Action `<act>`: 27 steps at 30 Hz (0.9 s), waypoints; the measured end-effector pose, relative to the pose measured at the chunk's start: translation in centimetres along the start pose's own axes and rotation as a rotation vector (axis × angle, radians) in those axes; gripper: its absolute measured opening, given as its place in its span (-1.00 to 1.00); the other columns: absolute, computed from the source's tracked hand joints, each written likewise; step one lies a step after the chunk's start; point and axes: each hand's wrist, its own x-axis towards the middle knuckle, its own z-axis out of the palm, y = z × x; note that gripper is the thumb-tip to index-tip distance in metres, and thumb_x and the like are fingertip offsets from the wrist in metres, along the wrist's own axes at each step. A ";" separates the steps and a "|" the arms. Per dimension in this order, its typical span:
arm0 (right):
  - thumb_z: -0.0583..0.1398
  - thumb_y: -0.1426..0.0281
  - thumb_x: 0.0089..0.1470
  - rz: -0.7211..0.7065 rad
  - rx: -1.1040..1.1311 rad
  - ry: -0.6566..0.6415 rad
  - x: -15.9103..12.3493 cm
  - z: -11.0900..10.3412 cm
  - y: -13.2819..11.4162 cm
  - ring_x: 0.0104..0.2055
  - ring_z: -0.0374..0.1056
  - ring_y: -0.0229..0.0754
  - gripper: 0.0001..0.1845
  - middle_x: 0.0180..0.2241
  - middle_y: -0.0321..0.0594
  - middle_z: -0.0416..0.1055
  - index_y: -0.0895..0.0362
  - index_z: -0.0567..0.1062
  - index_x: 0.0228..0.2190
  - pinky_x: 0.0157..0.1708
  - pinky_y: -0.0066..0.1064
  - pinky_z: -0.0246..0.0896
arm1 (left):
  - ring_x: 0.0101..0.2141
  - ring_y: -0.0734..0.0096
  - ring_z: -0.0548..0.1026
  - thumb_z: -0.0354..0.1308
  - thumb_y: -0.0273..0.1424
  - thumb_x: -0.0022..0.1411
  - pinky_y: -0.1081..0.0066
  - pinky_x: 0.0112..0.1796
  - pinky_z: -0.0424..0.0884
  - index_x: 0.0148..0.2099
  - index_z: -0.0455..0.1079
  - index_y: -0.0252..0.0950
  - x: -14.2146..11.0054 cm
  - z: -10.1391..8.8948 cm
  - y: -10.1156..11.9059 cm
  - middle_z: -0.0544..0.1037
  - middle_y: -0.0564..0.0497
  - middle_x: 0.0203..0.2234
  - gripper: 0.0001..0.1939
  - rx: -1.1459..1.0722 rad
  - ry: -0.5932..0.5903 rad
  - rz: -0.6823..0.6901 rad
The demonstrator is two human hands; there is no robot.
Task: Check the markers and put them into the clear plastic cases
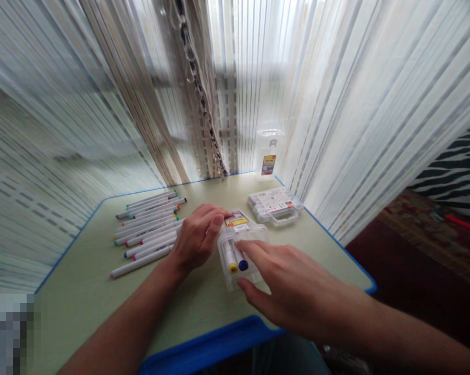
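Note:
A clear plastic marker case (229, 284) lies on the table in front of me with its lid raised away from me. Inside, side by side, are a yellow-capped marker (232, 266) and a blue-capped marker (243, 264). My left hand (198, 237) is at the case's left side, fingers curled over the edge of the labelled lid (237, 221). Over the right side reaches my right hand (284, 273); its fingertips touch the blue-capped marker near its upper part. The right thumb is apart from the fingers, at the case's front edge.
Several white markers (149, 229) with coloured ends lie in a loose row on the left. A second case (276, 203) lies flat behind on the right. Another clear case part (269, 161) stands upright at the far corner, by the curtain (317, 94). Blue trim (219, 341) edges the table.

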 end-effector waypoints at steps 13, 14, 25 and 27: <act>0.16 0.36 0.18 0.010 -0.081 -0.048 -0.1 -0.1 -0.3 -0.29 0.56 0.03 -0.67 -0.13 -0.04 0.58 0.18 0.43 -0.02 -0.45 -0.27 0.24 | -0.14 0.26 0.53 -0.16 -0.34 0.49 0.29 -0.08 0.40 -0.11 0.53 -0.36 0.2 0.0 0.2 0.61 -0.14 -0.21 -0.59 -0.002 -0.004 -0.007; 0.17 0.36 0.18 0.005 -0.093 -0.036 -0.1 0.0 -0.3 -0.30 0.56 0.03 -0.63 -0.11 -0.02 0.58 0.19 0.42 0.01 -0.46 -0.27 0.25 | -0.14 0.26 0.53 -0.16 -0.34 0.49 0.28 -0.08 0.40 -0.11 0.53 -0.35 0.2 0.0 0.2 0.61 -0.14 -0.21 -0.59 0.000 -0.006 -0.009; 0.27 0.43 0.11 -0.194 0.131 0.266 -1.0 -4.8 -0.4 -0.65 0.33 -0.34 -0.65 -0.46 -0.30 0.58 0.11 0.55 -0.03 -0.57 -0.47 0.21 | -0.15 0.24 0.53 -0.17 -0.34 0.48 0.27 -0.09 0.39 -0.14 0.53 -0.38 0.1 -0.2 -0.1 0.61 -0.15 -0.23 -0.57 0.013 0.020 -0.030; 0.27 0.41 0.12 -0.158 0.241 0.416 1.6 -5.9 0.6 -0.67 0.27 -0.37 -0.85 -0.56 -0.31 0.52 0.14 0.62 -0.25 -0.61 -0.49 0.14 | -0.15 0.24 0.53 -0.16 -0.35 0.48 0.28 -0.09 0.39 -0.16 0.52 -0.37 0.1 -0.2 -0.2 0.61 -0.14 -0.23 -0.58 0.031 0.032 -0.052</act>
